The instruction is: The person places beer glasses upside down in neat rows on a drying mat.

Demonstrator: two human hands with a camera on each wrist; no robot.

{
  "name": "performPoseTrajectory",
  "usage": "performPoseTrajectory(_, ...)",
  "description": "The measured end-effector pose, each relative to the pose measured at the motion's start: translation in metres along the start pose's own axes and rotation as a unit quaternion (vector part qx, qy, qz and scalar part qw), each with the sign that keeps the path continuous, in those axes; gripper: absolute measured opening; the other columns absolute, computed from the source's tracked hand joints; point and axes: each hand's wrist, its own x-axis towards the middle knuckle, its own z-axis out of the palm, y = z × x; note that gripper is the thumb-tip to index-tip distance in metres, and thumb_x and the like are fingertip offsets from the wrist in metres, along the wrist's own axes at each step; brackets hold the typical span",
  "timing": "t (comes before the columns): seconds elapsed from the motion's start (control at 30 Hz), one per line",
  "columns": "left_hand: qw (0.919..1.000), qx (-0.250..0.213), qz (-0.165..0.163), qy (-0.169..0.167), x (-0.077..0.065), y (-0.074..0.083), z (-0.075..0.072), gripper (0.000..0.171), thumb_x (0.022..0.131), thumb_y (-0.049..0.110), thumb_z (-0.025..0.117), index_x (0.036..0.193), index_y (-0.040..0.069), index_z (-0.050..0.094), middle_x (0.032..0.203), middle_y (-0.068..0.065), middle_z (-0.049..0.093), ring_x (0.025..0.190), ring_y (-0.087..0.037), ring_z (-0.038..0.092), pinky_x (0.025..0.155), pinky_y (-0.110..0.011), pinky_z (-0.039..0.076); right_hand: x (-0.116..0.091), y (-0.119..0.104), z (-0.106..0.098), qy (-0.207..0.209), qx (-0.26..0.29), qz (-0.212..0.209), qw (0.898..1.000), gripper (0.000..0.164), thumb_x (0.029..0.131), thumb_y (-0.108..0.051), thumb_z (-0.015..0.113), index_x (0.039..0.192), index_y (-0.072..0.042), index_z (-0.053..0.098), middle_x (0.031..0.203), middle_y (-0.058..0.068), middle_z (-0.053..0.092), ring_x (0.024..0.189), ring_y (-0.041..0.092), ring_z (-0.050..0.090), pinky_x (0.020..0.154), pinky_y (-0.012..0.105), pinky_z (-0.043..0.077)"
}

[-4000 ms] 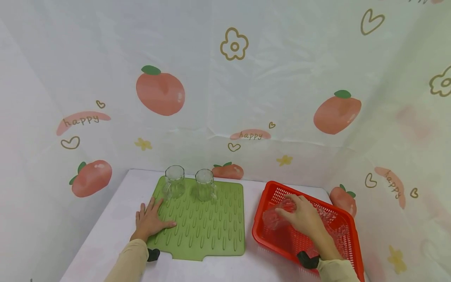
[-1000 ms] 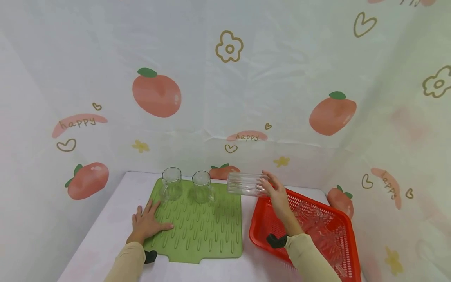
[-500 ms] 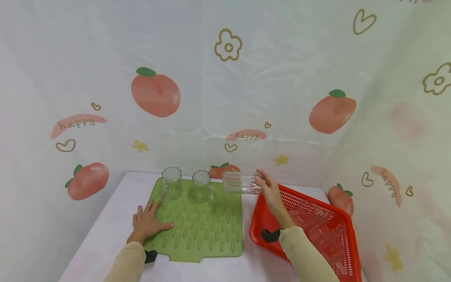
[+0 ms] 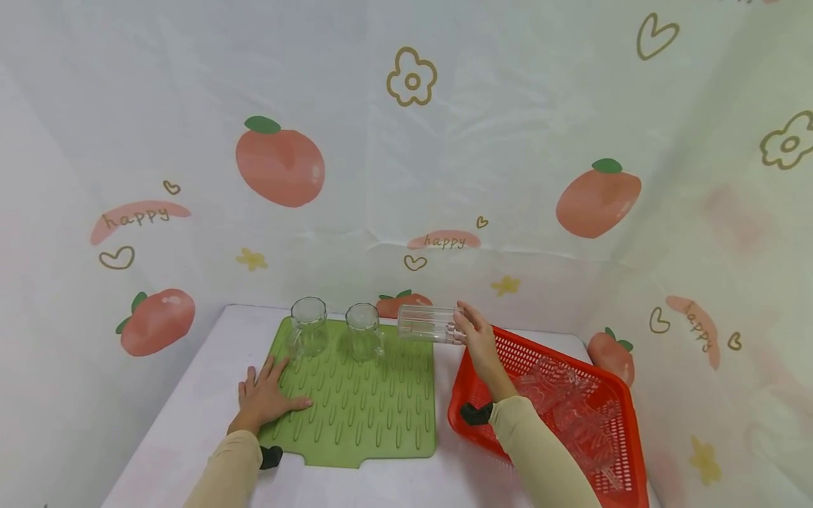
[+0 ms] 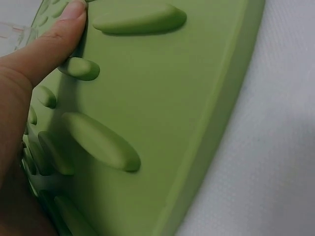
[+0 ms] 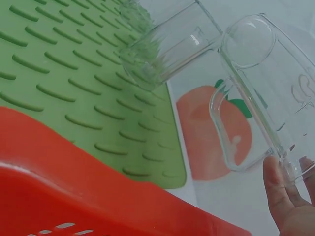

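Note:
My left hand [image 4: 263, 398] rests with spread fingers on the left edge of a green drying mat [image 4: 356, 423]. The left wrist view shows its thumb [image 5: 54, 44] pressed on the ridged surface. In my right hand [image 4: 480, 353] is a clear glass mug [image 4: 425, 324], lying sideways in the air between the mat's back right corner and the basket. Fingers and thumb grip it near one end, and its handle [image 6: 231, 140] points down toward the mat in the right wrist view. Two glass mugs [image 4: 311, 330] [image 4: 364, 335] stand at the mat's back.
A red plastic basket [image 4: 637, 451] sits right of the mat, under my right forearm. Several clear glass pieces [image 4: 578, 409] lie jumbled inside it. The white table [image 4: 171, 437] meets a fruit-printed cloth wall [image 4: 375, 176] behind.
My right hand has lifted the mug out of the basket and brought it up and left. Over the last half second it drifts slightly farther left. The left hand stays put on the mat.

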Motion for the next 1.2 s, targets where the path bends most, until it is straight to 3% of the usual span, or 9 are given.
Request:
performPoseTrajectory(0.3,1.0000,0.000,-0.002,-0.001,-0.004,0.003,-0.003,0.124,0.070,0.063,0.085,0.161,0.008,0.023,0.168,-0.030,0.004,0.148,-0.067,-0.005,0.113,-0.083,0.001,0.000,0.002,-0.002,-0.005,-0.005,0.006,1.000,0.050,0.106,-0.027,0.057,0.152,-0.011,0.048,0.153,0.018,0.051,0.123,0.040,0.063,0.081,0.014,0.056)
performPoseTrajectory(0.63,0.9993,-0.025,0.017,0.021,-0.005,0.008,-0.008,0.132,0.070,0.058,0.088,0.163,0.006,0.010,0.164,-0.037,0.006,0.146,-0.070,-0.002,0.113,-0.083,0.003,0.003,-0.001,-0.003,0.004,-0.015,-0.005,1.000,0.050,0.105,-0.026,0.058,0.151,-0.010,0.048,0.151,0.019,0.051,0.129,0.039,0.060,0.082,0.014,0.055)
performPoseTrajectory(0.8,0.9968,-0.035,0.044,0.057,-0.007,0.018,-0.014,0.131,0.071,0.056,0.087,0.162,0.004,0.010,0.164,-0.037,0.008,0.146,-0.070,0.003,0.113,-0.083,0.007,-0.001,-0.007,-0.003,-0.003,-0.018,-0.002,1.000,0.050,0.106,-0.022,0.056,0.152,-0.006,0.046,0.151,0.021,0.050,0.129,0.042,0.059,0.084,0.016,0.056)
performPoseTrajectory(1.0,0.9927,-0.049,0.071,0.084,-0.006,0.038,-0.030,0.133,0.072,0.054,0.088,0.165,0.012,0.001,0.167,-0.032,0.003,0.149,-0.067,-0.002,0.114,-0.083,0.004,-0.016,-0.029,-0.001,-0.009,-0.035,-0.003,0.999,0.049,0.106,-0.019,0.056,0.151,-0.002,0.046,0.148,0.024,0.052,0.128,0.042,0.060,0.094,0.027,0.058)
performPoseTrajectory(1.2,0.9885,-0.070,0.092,0.097,-0.003,0.060,-0.043,0.135,0.072,0.053,0.089,0.166,0.020,-0.003,0.172,-0.021,-0.007,0.152,-0.059,-0.011,0.115,-0.081,-0.002,-0.019,-0.032,-0.001,-0.012,-0.023,-0.006,1.000,0.049,0.106,-0.018,0.056,0.151,-0.002,0.046,0.149,0.024,0.051,0.127,0.040,0.060,0.089,0.023,0.058)
